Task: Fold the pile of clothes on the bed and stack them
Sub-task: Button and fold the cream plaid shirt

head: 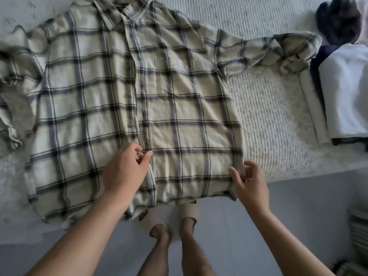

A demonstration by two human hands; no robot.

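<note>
Beige plaid flannel, crossed by dark and grey-blue lines, makes up the shirt (123, 96) that lies spread front-up on the bed (268, 116), collar toward twelve o'clock and hem toward six o'clock, where it hangs a little over the mattress edge. The button placket runs down the middle, a chest pocket sits just right of it, and no label or writing can be read anywhere on the cloth. One sleeve stretches out toward two o'clock and ends crumpled near the stack; the other bunches at nine o'clock.

The left hand (125, 172) rests on the lower placket, thumb and fingers pinched narrowly on a small fold of fabric near the buttons. The right hand (249, 184) is at the shirt's side seam around four o'clock from the shirt's middle, fingers loosely curled and partly spread, fingertips touching the edge of the cloth; whether it truly grips the edge cannot be told.

At three o'clock on the bed sits a stack of folded clothes (346, 92), a white piece on top with dark navy and beige layers showing beneath. Beyond it, at one o'clock, lies a dark unfolded garment (338, 18), loosely heaped.

The bed cover is a ribbed whitish knit. Below the mattress edge, at six o'clock, the person's bare legs stand on a grey floor (239, 226).
</note>
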